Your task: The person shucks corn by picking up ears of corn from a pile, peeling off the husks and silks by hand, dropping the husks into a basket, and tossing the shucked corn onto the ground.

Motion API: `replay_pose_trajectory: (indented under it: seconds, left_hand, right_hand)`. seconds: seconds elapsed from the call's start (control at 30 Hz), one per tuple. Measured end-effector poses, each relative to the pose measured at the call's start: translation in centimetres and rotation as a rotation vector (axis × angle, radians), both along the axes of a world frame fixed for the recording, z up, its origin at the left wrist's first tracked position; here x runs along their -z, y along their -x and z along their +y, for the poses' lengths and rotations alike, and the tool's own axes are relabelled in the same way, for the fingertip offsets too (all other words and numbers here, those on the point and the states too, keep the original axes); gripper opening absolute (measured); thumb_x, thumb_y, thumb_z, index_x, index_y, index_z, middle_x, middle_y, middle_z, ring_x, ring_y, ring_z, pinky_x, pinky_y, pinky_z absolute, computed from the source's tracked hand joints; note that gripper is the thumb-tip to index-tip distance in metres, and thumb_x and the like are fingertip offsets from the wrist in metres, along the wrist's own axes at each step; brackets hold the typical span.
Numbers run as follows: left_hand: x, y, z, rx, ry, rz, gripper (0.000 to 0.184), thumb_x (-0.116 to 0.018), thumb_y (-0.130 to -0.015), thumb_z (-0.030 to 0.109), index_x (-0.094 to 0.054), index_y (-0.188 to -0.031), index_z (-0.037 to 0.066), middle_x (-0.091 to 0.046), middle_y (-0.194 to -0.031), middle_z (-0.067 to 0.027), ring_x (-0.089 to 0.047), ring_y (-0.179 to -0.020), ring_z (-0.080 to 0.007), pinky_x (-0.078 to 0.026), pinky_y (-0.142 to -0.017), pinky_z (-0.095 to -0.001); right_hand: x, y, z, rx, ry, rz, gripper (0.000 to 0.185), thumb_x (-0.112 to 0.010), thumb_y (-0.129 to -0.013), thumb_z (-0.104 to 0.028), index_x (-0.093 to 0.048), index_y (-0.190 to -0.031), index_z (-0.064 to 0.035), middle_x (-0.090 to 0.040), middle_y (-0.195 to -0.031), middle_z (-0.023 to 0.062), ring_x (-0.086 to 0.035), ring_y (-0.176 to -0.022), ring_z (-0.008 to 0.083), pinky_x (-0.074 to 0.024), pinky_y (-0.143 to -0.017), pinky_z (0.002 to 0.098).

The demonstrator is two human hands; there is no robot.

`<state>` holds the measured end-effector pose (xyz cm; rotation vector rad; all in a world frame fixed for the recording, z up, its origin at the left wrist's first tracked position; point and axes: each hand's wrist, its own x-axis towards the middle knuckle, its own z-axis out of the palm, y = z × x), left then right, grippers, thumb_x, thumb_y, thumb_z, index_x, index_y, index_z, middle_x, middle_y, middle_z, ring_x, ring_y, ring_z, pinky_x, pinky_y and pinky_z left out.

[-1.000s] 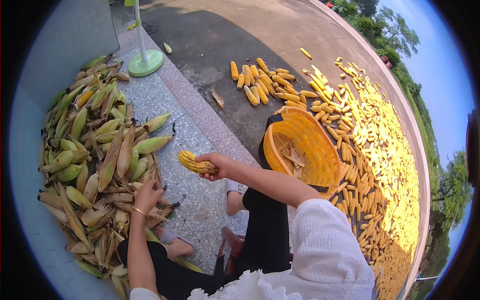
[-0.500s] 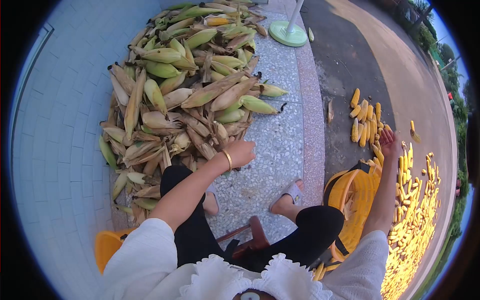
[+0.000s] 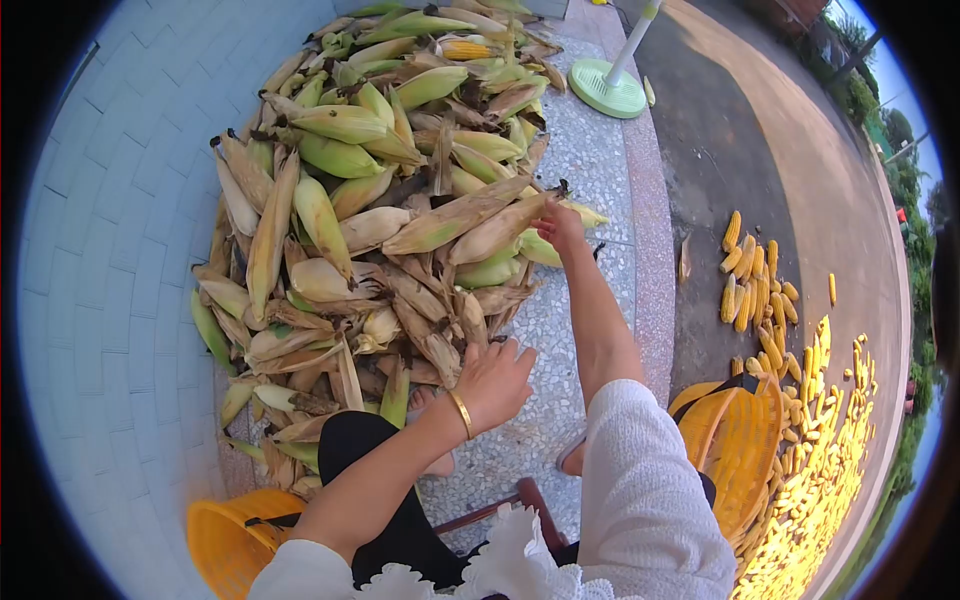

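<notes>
A large heap of corn ears (image 3: 345,125) in green and dry brown husks lies on the speckled floor before me. My right hand (image 3: 560,225) reaches to the heap's right side, its fingers closed around the dark-tipped end of a dry-husked ear of corn (image 3: 498,230). That ear still rests on the heap. My left hand (image 3: 495,385), with a gold bangle (image 3: 460,413) at the wrist, hovers by the heap's near edge. Its fingers are bent and slightly apart, with nothing visible in them.
Yellow baskets stand at my right (image 3: 740,450) and left (image 3: 235,545). Bare yellow cobs (image 3: 755,290) are spread on the ground to the right. A green round stand base (image 3: 607,90) sits at the far floor edge. A tiled wall (image 3: 120,250) borders the left.
My right hand has come from over the cobs at the right to the heap and taken an ear's tip. The flying cob is now lower. My left hand has lowered and loosened from a fist.
</notes>
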<state>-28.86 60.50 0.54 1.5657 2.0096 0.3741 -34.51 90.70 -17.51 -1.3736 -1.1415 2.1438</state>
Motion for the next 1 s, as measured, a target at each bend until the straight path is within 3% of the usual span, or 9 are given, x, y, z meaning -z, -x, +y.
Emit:
replay_pose_trajectory:
  seconds: [0.27, 0.5, 0.6, 0.63, 0.67, 0.83, 0.9, 0.93, 1.0]
  left_hand:
    - [-0.1, 1.1, 0.4, -0.140, -0.172, -0.011, 0.047, -0.065, -0.076, 0.020, -0.052, -0.118, 0.003, -0.052, -0.115, -0.0159, -0.050, -0.109, -0.0303, -0.036, -0.090, -0.0415]
    - [-1.4, 0.7, 1.5, -0.318, -0.523, -0.079, 0.071, -0.067, -0.073, 0.007, -0.031, -0.134, 0.000, -0.041, -0.127, -0.0218, -0.040, -0.120, -0.0350, -0.033, -0.101, -0.0425]
    - [-0.5, -0.9, 1.8, -0.278, -0.519, -0.301, 0.073, -0.066, -0.075, 0.008, -0.028, -0.137, 0.001, -0.040, -0.130, -0.0206, -0.039, -0.122, -0.0309, -0.032, -0.102, -0.0406]
    - [-0.9, -1.5, 1.9, -0.264, -0.423, -0.633, 0.074, -0.066, -0.076, 0.008, -0.027, -0.138, 0.001, -0.040, -0.130, -0.0194, -0.040, -0.121, -0.0286, -0.033, -0.101, -0.0386]
    - [-1.3, -1.9, 2.1, -0.244, -0.313, -0.957, 0.075, -0.065, -0.077, 0.008, -0.026, -0.139, 0.001, -0.040, -0.131, -0.0183, -0.042, -0.120, -0.0264, -0.035, -0.100, -0.0365]
    - [-0.6, -3.7, 2.1, -0.069, -0.395, -0.787, 0.071, -0.062, -0.080, 0.004, -0.025, -0.140, 0.001, -0.043, -0.129, -0.0141, -0.047, -0.116, -0.0212, -0.041, -0.094, -0.0312]
    - [0.1, -4.0, 2.1, 0.005, -0.428, -0.635, 0.069, -0.060, -0.081, 0.003, -0.025, -0.140, 0.001, -0.043, -0.129, -0.0127, -0.047, -0.115, -0.0198, -0.042, -0.092, -0.0302]
    - [0.4, -4.2, 2.1, -0.032, -0.382, -0.686, 0.067, -0.059, -0.082, 0.002, -0.025, -0.140, 0.001, -0.042, -0.130, -0.0124, -0.047, -0.116, -0.0196, -0.041, -0.094, -0.0309]
    - [0.5, -4.9, 2.3, -0.064, -0.319, -0.741, 0.065, -0.058, -0.083, 0.001, -0.026, -0.139, 0.000, -0.042, -0.131, -0.0121, -0.046, -0.117, -0.0194, -0.040, -0.096, -0.0315]
  right_hand:
    - [-2.5, -1.4, -3.3, 0.106, -0.255, 0.169, 0.022, -0.070, -0.080, -0.020, -0.057, -0.077, -0.0027, -0.053, -0.060, 0.0016, -0.045, -0.044, 0.0100, -0.0357, -0.042, 0.0243]
    - [-15.4, -13.8, -11.3, -0.227, -0.596, 0.158, 0.019, -0.069, -0.079, -0.016, -0.065, -0.086, 0.0004, -0.060, -0.071, 0.0000, -0.051, -0.062, 0.0064, -0.0427, -0.056, 0.0248]
    - [-21.0, -18.1, -14.3, -0.302, -0.428, 0.174, 0.018, -0.066, -0.084, -0.019, -0.064, -0.089, -0.0011, -0.059, -0.071, 0.0001, -0.051, -0.059, 0.0061, -0.0426, -0.053, 0.0224]
    - [-22.0, -19.3, -14.7, -0.291, -0.437, 0.176, 0.018, -0.066, -0.084, -0.019, -0.064, -0.089, -0.0011, -0.059, -0.071, 0.0001, -0.051, -0.059, 0.0061, -0.0426, -0.053, 0.0224]
    - [-23.3, -20.5, -15.0, -0.265, -0.440, 0.245, 0.017, -0.063, -0.085, -0.017, -0.063, -0.089, -0.0004, -0.059, -0.071, 0.0004, -0.052, -0.058, 0.0066, -0.0440, -0.053, 0.0226]
    - [-24.1, -23.9, -15.6, -0.289, -0.581, 0.142, 0.018, -0.055, -0.085, -0.013, -0.062, -0.084, 0.0030, -0.059, -0.066, 0.0034, -0.057, -0.059, 0.0098, -0.0477, -0.054, 0.0255]
    - [-22.9, -24.1, -15.6, -0.342, -0.872, -0.176, 0.018, -0.054, -0.079, -0.011, -0.061, -0.081, 0.0053, -0.060, -0.063, 0.0108, -0.062, -0.061, 0.0160, -0.0493, -0.055, 0.0305]
    - [-22.2, -24.1, -15.5, -0.368, -1.027, -0.245, 0.019, -0.054, -0.075, -0.013, -0.058, -0.074, 0.0053, -0.058, -0.063, 0.0197, -0.062, -0.059, 0.0287, -0.0488, -0.055, 0.0376]
    - [-21.4, -23.5, -15.9, -0.312, -1.141, -0.242, 0.019, -0.053, -0.074, -0.014, -0.057, -0.071, 0.0047, -0.058, -0.064, 0.0215, -0.060, -0.060, 0.0336, -0.0481, -0.056, 0.0400]
